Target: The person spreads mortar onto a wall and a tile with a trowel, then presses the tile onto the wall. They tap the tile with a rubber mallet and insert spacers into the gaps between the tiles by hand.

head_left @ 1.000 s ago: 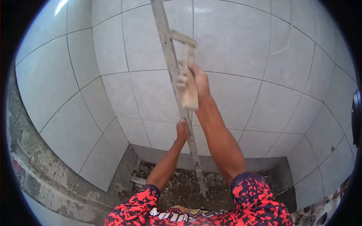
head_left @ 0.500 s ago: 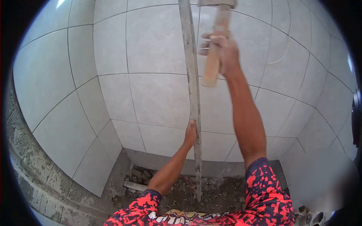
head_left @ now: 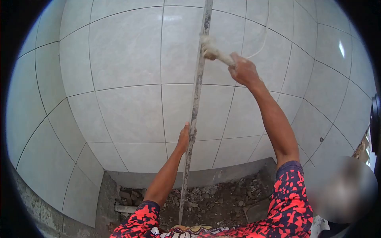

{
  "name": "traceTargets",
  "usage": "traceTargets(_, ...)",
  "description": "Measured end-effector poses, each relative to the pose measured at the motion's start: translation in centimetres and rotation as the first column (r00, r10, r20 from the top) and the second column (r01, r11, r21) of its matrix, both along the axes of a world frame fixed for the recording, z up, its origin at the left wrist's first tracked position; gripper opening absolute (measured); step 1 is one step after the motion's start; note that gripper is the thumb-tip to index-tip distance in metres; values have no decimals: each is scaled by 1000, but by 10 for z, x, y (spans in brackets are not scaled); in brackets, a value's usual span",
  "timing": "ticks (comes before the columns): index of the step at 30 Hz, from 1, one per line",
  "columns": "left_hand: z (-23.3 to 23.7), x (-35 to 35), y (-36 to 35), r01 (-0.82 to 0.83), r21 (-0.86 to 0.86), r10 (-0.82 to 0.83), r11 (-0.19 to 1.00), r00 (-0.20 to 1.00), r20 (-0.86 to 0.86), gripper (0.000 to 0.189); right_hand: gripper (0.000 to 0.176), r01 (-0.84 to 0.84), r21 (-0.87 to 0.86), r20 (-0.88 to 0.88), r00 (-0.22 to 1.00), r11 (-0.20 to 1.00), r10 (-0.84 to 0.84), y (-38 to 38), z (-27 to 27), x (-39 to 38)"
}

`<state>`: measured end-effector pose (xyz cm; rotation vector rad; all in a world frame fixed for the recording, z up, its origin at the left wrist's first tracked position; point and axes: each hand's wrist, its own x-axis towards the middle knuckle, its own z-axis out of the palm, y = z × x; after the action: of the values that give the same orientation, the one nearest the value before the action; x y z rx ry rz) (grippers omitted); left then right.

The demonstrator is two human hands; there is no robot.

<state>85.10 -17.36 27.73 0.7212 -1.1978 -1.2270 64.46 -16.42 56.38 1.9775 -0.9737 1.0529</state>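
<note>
A long, narrow straightedge bar (head_left: 195,103), stained with mortar, stands nearly upright against the tiled wall (head_left: 123,47). My left hand (head_left: 184,137) grips it low down, at its left edge, with part of the fingers hidden behind it. In my right hand (head_left: 243,69) is a mallet (head_left: 222,57) with a pale wooden handle, its fingers wrapped round the handle's end. The mallet's head, blurred by motion, is at the upper part of the bar and appears to touch it.
Rubble and loose soil (head_left: 214,198) lie along the wall's foot, below a bare grey strip (head_left: 147,177). A short pale pipe (head_left: 126,209) is at the left. A thin white cable (head_left: 262,45) hangs on the wall. Tiled side walls close in both sides. A blurred patch hides the lower right.
The mallet has swung down and left from above, its head now at the bar. The bar leans slightly the other way in view, and the camera view has shifted.
</note>
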Motion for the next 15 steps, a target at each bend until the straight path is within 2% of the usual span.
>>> traceTargets(1, -2, -3, -3, -5, 25, 5, 1000, 1000, -10, 56, 22, 26, -25, -95, 995, 999, -28, -7, -3, -4)
traceTargets(2, -4, -6, -7, -1, 25, 1, 1000, 1000, -11, 56, 22, 30, -25, -96, 995, 999, -32, -12, -5, -10)
traceTargets(4, -11, -8, -15, -3, 23, 3, 1000, 1000, 16, 55, 21, 98, 33, -217, 972, 995, -88, -19, -16, -15)
traceTargets(8, -16, -12, -30, -38, 44, 36, 998, 999, 28, 54, 21, 92, 27, -280, 957, 995, -81, -37, -23, -10)
traceTargets(10, -17, -16, -35, -42, 54, 39, 998, 997, 66, 55, 25, 176, 32, -303, 940, 984, -158, -43, -14, -9)
traceTargets(11, -17, -19, -39, -40, 52, 37, 998, 997, 62, 55, 25, 178, 29, -307, 938, 984, -160, -52, -4, -12)
traceTargets(13, -17, -20, -43, -22, 107, 16, 994, 998, 58, 56, 22, 293, 59, -209, 939, 954, -275, -79, 23, -12)
traceTargets(15, -18, -17, -42, -23, 113, 16, 993, 998, 60, 56, 22, 282, 130, -79, 959, 951, -274, -91, 64, -9)
